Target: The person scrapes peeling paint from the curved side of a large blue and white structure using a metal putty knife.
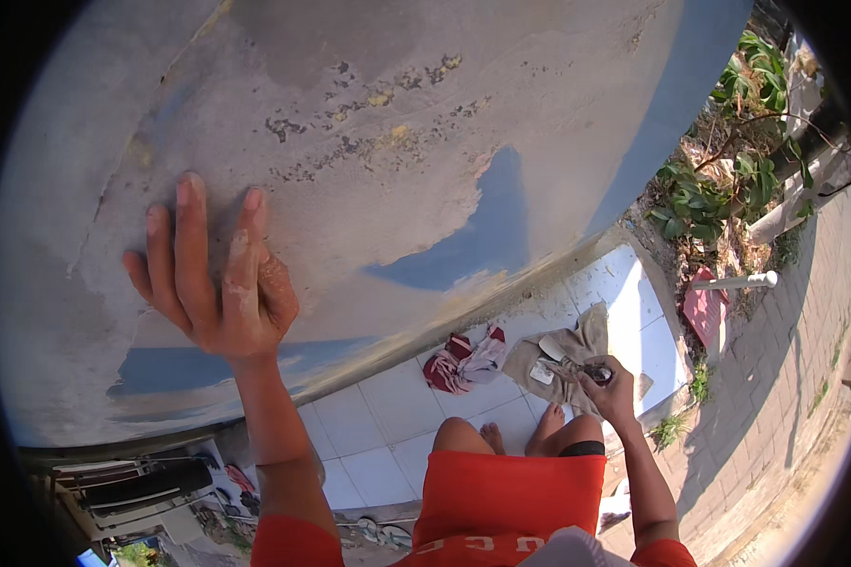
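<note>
My left hand (225, 283) rests against the wall (331, 227) with its fingers spread; pale dust or filler coats its index finger and thumb. The wall has a rough grey-beige coat with flaking dark and yellowish specks, and blue paint shows along its lower part. Down at the right, my right hand (612, 389) is closed round the dark handle of what looks like a putty knife (552, 349), its pale blade pointing away from me. Below the blade, a brown-grey cloth (591, 331) lies on the tiles, with a small white piece (542, 372) near it.
A crumpled red and white cloth (463, 362) lies on the white tiled ledge (378, 411) at the wall's foot, near my bare feet. To the right are leafy plants (700, 203), a pink dustpan-like thing (704, 307) with a white handle, and a paved path (756, 397). Racks (132, 482) stand lower left.
</note>
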Tool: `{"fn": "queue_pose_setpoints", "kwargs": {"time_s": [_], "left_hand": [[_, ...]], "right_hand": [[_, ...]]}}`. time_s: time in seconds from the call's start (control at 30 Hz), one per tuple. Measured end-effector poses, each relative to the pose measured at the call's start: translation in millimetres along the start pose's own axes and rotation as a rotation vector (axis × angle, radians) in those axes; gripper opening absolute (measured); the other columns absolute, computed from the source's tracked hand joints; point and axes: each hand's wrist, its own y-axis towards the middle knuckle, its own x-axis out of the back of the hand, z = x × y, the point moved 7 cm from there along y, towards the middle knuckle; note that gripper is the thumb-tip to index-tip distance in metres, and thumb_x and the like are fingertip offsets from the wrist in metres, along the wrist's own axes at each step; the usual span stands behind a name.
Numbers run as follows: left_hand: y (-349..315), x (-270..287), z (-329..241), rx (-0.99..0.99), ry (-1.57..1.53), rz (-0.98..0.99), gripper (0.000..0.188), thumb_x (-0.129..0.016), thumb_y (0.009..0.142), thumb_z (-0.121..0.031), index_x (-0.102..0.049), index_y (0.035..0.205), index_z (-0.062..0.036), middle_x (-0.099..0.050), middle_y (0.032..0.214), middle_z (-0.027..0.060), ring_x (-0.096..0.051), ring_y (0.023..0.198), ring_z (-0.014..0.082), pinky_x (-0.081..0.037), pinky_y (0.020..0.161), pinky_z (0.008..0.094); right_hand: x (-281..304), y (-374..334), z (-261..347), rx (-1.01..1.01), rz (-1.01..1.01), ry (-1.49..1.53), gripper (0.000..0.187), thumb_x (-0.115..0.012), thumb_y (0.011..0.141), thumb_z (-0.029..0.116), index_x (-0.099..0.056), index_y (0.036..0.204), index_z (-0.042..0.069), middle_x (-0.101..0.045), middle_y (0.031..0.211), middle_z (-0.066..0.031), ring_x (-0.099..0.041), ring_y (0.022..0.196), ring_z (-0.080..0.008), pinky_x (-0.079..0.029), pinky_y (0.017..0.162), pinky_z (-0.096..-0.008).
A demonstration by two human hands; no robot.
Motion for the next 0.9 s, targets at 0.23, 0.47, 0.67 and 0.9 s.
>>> {"fn": "queue_pose_setpoints", "kwargs": {"time_s": [0.23, 0.47, 0.67, 0.9], "left_hand": [[-2, 15, 19, -0.06, -0.008, -0.152, 0.025, -0.055, 0.101, -0.02, -0.071, 0.117, -0.0115, -0.067, 0.128, 0.0062, -0.058, 0.122, 0.0237, -0.035, 0.112, 0.0432], [-8, 23, -6, -0.008, -0.11, -0.308, 0.051, -0.064, 0.086, -0.021, -0.054, 0.135, -0.0094, -0.053, 0.138, 0.0174, -0.045, 0.131, 0.0345, -0.027, 0.116, 0.0499], [-34, 3, 0, 0.118, -0.091, -0.43, 0.027, -0.063, 0.085, -0.011, -0.069, 0.111, -0.0132, -0.059, 0.131, 0.0035, -0.051, 0.126, 0.0252, -0.033, 0.112, 0.05], [-31, 3, -4, 0.192, -0.034, -0.399, 0.028, -0.066, 0.086, -0.017, -0.068, 0.114, -0.0124, -0.058, 0.135, 0.0023, -0.052, 0.126, 0.025, -0.034, 0.112, 0.0498]], "right_hand": [[13, 75, 28, 0.383, -0.343, 0.436, 0.026, -0.042, 0.108, 0.03, -0.049, 0.109, 0.004, -0.061, 0.09, -0.0065, -0.062, 0.079, -0.0136, -0.047, 0.064, -0.0286], [37, 93, 93, 0.701, -0.624, 0.979, 0.037, -0.034, 0.109, 0.043, -0.042, 0.103, 0.008, -0.05, 0.084, -0.0043, -0.052, 0.058, -0.0108, -0.048, 0.054, -0.0261], [79, 75, 197, 1.083, -0.677, 1.0, 0.04, -0.048, 0.104, 0.045, -0.039, 0.086, 0.011, -0.041, 0.057, 0.0009, -0.038, 0.036, -0.0064, -0.033, 0.032, -0.0225], [160, 8, 386, 1.681, -0.902, 0.835, 0.046, -0.064, 0.096, 0.041, -0.039, 0.073, 0.01, -0.043, 0.057, 0.0012, -0.042, 0.045, -0.0074, -0.036, 0.041, -0.0266]]}}
